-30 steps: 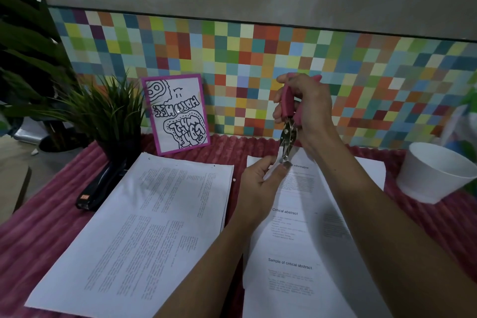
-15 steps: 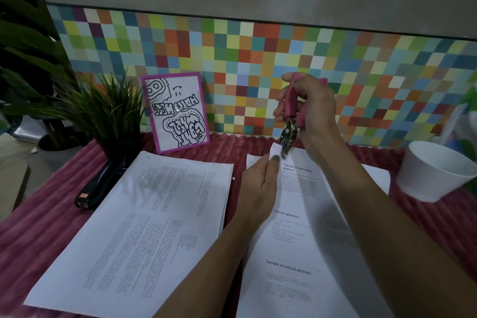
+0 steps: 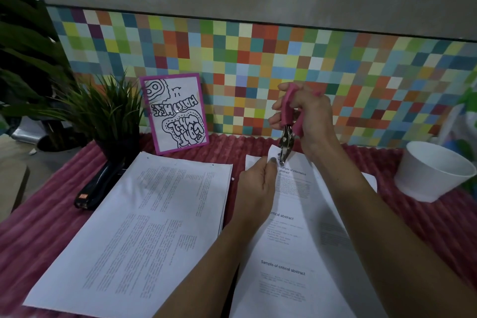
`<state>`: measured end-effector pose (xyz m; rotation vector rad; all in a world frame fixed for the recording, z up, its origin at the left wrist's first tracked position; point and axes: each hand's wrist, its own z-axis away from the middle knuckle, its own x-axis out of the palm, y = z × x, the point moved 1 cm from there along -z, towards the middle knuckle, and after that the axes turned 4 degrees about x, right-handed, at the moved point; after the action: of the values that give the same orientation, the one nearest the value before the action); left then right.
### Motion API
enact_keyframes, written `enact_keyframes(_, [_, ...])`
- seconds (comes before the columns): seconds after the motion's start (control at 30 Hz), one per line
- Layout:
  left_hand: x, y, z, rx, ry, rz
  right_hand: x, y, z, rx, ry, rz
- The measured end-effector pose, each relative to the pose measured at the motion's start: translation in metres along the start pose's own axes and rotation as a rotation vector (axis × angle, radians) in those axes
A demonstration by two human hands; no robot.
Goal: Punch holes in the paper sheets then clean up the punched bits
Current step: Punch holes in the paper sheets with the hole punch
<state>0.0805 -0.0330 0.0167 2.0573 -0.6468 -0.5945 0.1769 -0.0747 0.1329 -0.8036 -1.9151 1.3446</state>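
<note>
One sheet (image 3: pixel 289 214) corner is pinched by the left hand (image 3: pixel 254 186). Punch (image 3: pixel 287 131) handles are gripped by the right hand (image 3: pixel 308 117); its tip is half hidden behind paper.

**Pink ribbed surface and its load**

The surface (image 3: pixel 426 230) is covered in pink ribbed cloth. A paper stack (image 3: pixel 144 227) lies at the left, loose sheets (image 3: pixel 296 253) at the right. A black stapler (image 3: pixel 96 188) sits by the left edge, with a plant (image 3: pixel 103 116) and framed drawing (image 3: pixel 176 113) along the back edge and a white cup (image 3: pixel 431 173) at the back right corner.

Pink-handled punch (image 3: pixel 290 121), white printed sheets (image 3: pixel 154 214), ribbed crimson cloth (image 3: pixel 426 227), multicoloured checkered wall panel (image 3: pixel 232 59).
</note>
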Motion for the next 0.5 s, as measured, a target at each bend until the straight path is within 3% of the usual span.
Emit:
enact_keyframes(0.3, [-0.007,0.002,0.000,-0.017,-0.025,0.049,-0.036,-0.009,-0.010,-0.042,0.199,-0.093])
enact_keyframes(0.5, [-0.007,0.000,-0.002,-0.117,0.023,0.108,-0.059,-0.019,-0.010,-0.032,0.247,-0.145])
